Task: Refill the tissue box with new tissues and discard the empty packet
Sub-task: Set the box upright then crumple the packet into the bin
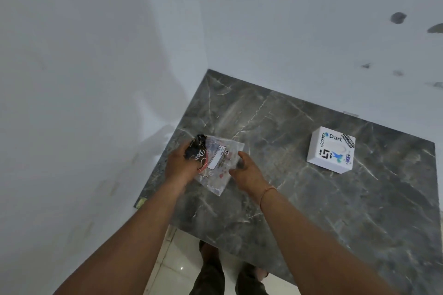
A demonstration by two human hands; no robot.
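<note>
A flat, clear plastic tissue packet [219, 166] with black, red and white printing lies on the grey marble counter [299, 198] near its left edge. My left hand [181, 165] grips the packet's black-printed left end, bunching it up. My right hand [247, 172] hovers at the packet's right edge with fingers apart, its fingertips touching or almost touching the plastic. The white square tissue box [330, 149], covered in stickers, sits closed on the counter to the right, well apart from both hands. No loose tissues are visible.
White walls meet in a corner behind the counter's far left end. The counter's front edge runs diagonally below my forearms. Below it are pale floor tiles [172, 268] and my feet [211, 268]. Dark marks dot the right wall.
</note>
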